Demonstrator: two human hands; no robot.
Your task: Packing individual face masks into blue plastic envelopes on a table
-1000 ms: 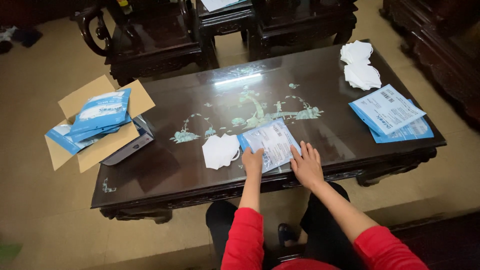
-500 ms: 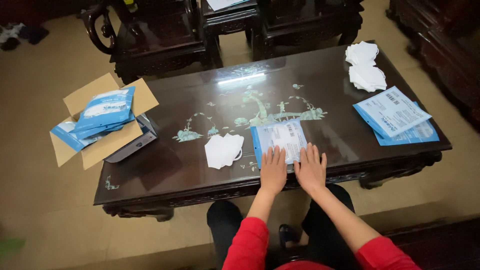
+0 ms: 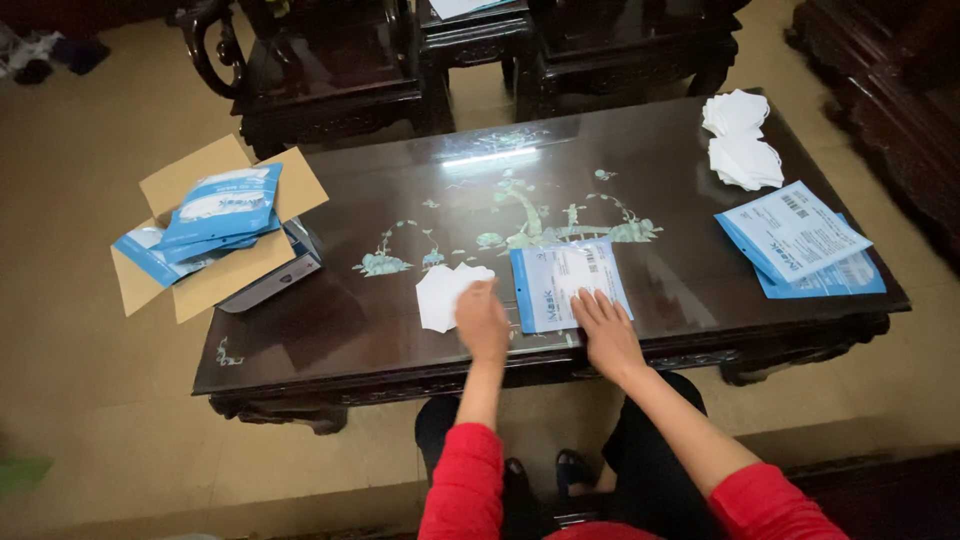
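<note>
A blue and white flat packet (image 3: 565, 285) lies face down near the front edge of the dark inlaid table (image 3: 330, 330). My right hand (image 3: 606, 335) rests flat on the packet's lower right corner, fingers spread. A small pile of white folded masks (image 3: 445, 293) sits just left of the packet. My left hand (image 3: 482, 320) reaches onto the right edge of that pile, fingers bent over it; whether it grips a mask is unclear.
An open cardboard box (image 3: 215, 240) with several blue packets hangs over the table's left end. More white masks (image 3: 742, 140) are stacked at the far right, with two blue and white packets (image 3: 795, 238) in front of them. Dark wooden chairs (image 3: 320, 60) stand behind the table.
My left hand left the packet and moved left onto the white mask pile. My right hand stays pressed on the packet.
</note>
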